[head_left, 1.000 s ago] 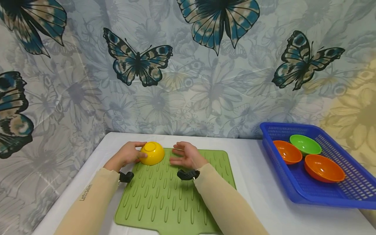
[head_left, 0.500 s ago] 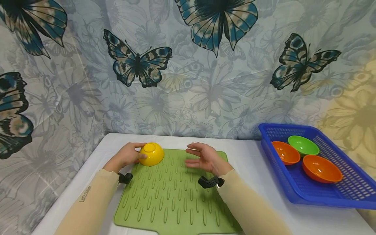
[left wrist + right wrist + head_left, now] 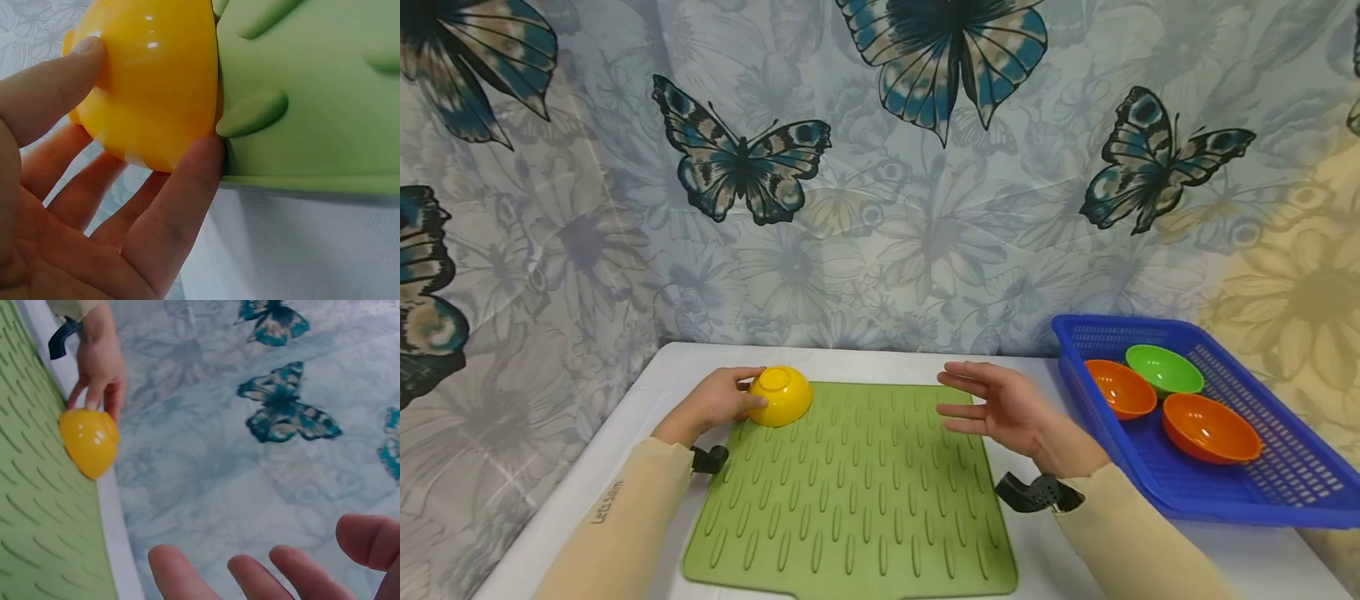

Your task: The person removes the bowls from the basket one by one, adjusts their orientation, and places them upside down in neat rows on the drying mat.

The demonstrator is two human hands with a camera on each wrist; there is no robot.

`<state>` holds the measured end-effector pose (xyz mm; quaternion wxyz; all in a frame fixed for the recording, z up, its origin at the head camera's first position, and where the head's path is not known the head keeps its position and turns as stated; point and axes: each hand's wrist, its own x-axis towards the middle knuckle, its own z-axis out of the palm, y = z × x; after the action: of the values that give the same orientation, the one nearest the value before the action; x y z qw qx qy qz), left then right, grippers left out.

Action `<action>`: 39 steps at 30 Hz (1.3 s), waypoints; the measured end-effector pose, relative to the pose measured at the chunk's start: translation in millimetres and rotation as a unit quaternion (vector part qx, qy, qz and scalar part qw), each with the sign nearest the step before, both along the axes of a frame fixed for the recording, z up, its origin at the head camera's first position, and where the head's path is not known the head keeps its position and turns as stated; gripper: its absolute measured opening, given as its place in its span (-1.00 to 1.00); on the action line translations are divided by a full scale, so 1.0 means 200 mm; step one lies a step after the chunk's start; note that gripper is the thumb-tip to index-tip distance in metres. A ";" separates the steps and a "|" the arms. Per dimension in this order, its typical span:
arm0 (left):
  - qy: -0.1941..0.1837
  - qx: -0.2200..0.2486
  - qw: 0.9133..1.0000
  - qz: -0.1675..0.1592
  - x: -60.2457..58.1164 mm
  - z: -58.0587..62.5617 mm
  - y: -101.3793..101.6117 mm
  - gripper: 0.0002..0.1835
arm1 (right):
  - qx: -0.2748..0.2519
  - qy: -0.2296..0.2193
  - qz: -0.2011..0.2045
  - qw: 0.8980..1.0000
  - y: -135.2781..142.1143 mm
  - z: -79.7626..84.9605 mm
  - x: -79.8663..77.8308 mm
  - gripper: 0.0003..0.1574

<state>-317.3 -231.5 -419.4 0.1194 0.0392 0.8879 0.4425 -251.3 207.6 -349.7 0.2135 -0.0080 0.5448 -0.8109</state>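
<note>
A yellow bowl [image 3: 782,397] lies upside down on the far left corner of the green ribbed mat [image 3: 850,500]. My left hand [image 3: 713,406] holds it from the left. In the left wrist view the thumb [image 3: 56,87] lies on the bowl's side and the fingers curve round the lower edge. My right hand [image 3: 1000,408] hovers over the mat's far right corner with fingers spread and nothing in them. Right of it, a blue basket [image 3: 1180,504] contains two orange bowls, a smaller one [image 3: 1122,390] and a larger one [image 3: 1210,429], plus a green bowl [image 3: 1163,369].
A white cloth [image 3: 880,365] covers the table under the mat and basket. Behind the table hangs a grey-blue curtain [image 3: 910,250] printed with butterflies and flowers. The basket's tall rim stands close to my right forearm.
My right hand has moved right, away from the yellow bowl and toward the basket, its fingers still spread. The left hand keeps its hold on the bowl, and the head view has shifted slightly.
</note>
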 end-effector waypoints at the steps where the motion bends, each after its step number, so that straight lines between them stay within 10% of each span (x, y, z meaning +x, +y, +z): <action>1: 0.000 -0.001 1.000 0.001 0.00 0.00 0.00 -0.25 | -0.002 0.004 0.001 1.000 0.04 0.02 0.01 -0.62; 26: -0.010 0.005 1.000 0.012 0.01 0.00 0.00 -0.25 | -0.243 0.020 0.021 0.970 1.03 0.26 0.09 -0.44; 33: -0.017 0.004 1.000 0.016 0.02 0.00 0.01 -0.26 | -0.201 -0.027 -0.062 0.977 1.24 0.32 0.07 -0.53; 39: -0.013 0.005 1.000 0.015 0.02 0.00 0.01 -0.26 | -0.046 -0.052 -0.137 0.988 1.43 0.35 0.03 -0.68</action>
<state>-312.6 -229.0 -419.2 0.1241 0.0205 0.8845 0.4493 -244.7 493.7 -280.4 0.1280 0.0988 0.4910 -0.8560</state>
